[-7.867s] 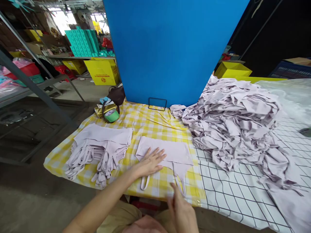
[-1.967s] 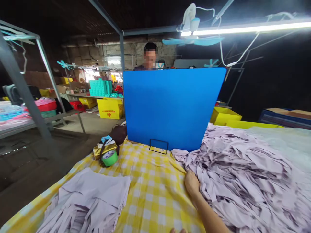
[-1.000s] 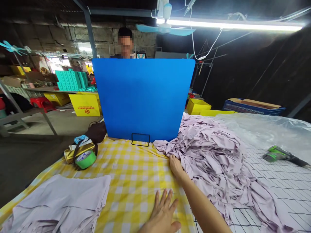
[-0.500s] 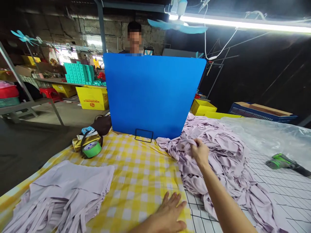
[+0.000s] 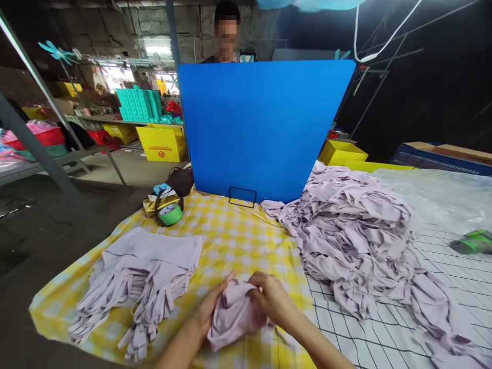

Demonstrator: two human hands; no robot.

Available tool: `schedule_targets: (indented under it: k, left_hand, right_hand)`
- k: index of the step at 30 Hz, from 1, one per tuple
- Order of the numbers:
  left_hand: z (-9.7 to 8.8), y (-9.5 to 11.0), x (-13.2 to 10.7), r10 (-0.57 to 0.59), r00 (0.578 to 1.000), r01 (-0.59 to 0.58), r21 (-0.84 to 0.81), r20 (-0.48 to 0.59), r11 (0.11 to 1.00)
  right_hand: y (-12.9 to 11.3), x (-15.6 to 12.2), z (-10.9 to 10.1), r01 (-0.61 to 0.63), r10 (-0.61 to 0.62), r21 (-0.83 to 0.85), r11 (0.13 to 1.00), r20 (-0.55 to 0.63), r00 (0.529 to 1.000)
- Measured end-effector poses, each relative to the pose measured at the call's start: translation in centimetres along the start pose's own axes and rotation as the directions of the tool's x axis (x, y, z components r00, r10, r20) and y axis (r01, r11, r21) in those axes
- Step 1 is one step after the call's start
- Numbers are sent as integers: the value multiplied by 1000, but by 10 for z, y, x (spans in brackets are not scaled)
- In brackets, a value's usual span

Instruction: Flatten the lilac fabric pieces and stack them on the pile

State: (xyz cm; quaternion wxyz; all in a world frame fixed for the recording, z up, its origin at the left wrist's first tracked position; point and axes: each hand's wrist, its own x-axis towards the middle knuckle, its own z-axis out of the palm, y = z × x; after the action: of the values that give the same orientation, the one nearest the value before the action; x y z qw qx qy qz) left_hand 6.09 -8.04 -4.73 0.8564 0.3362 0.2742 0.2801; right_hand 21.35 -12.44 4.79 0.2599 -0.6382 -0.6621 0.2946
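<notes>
Both my hands hold one crumpled lilac garment [image 5: 234,316] just above the yellow checked cloth [image 5: 238,241] near the table's front edge. My left hand [image 5: 212,303] grips its left side and my right hand [image 5: 271,297] grips its top right. To the left lies a neat stack of flattened lilac garments [image 5: 146,266] with their straps hanging toward me. A big loose heap of the same lilac garments [image 5: 357,236] fills the right of the table.
A blue upright board [image 5: 265,128] on a wire stand divides the table; a person stands behind it. A green tape roll [image 5: 170,214] and a gold packet sit back left. A green tool [image 5: 472,242] lies on the white grid cloth [image 5: 384,338] far right.
My right hand pulled a garment out of the heap and brought it to the front. My left hand lifted off the cloth and took hold of it too. The camera tilted down.
</notes>
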Motion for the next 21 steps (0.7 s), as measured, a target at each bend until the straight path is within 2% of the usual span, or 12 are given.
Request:
schedule_targets:
  k: [2, 3, 6, 8, 10, 12, 14, 16, 18, 21]
  left_hand:
    - [-13, 6, -6, 11, 996, -13, -23, -93, 1000]
    - [-19, 10, -7, 36, 992, -34, 18, -123, 999]
    - [-29, 22, -5, 136, 979, -84, 309, -151, 947]
    - [-27, 32, -3, 245, 956, -118, 553, -162, 825]
    - [-16, 42, -2, 340, 934, -172, 697, -110, 696]
    - [2, 52, -2, 351, 936, -261, 719, 26, 644]
    - [22, 61, -2, 295, 940, -327, 708, 173, 626]
    - [36, 68, 1, 245, 941, -332, 760, 232, 558]
    - [39, 71, 5, 193, 959, -272, 858, 206, 436]
    - [25, 74, 12, 145, 984, -136, 956, 101, 259]
  right_hand:
    - [14, 3, 2, -39, 43, 81, 996, -50, 998]
    - [19, 4, -1, -50, 59, 156, 986, -54, 997]
    - [29, 6, -17, -90, 120, 356, 930, -63, 991]
    - [29, 6, -23, -104, 153, 427, 898, -81, 985]
    - [24, 6, -24, -129, 161, 456, 881, -32, 986]
    - [14, 6, -21, -138, 134, 465, 874, 43, 990]
    - [1, 6, -20, -90, 81, 410, 907, 40, 996]
    - [-8, 5, -23, -18, 31, 282, 959, -44, 999]
    - [-9, 3, -31, 18, -1, 103, 994, -164, 986]
    - [6, -2, -45, 4, -57, -144, 990, -367, 928]
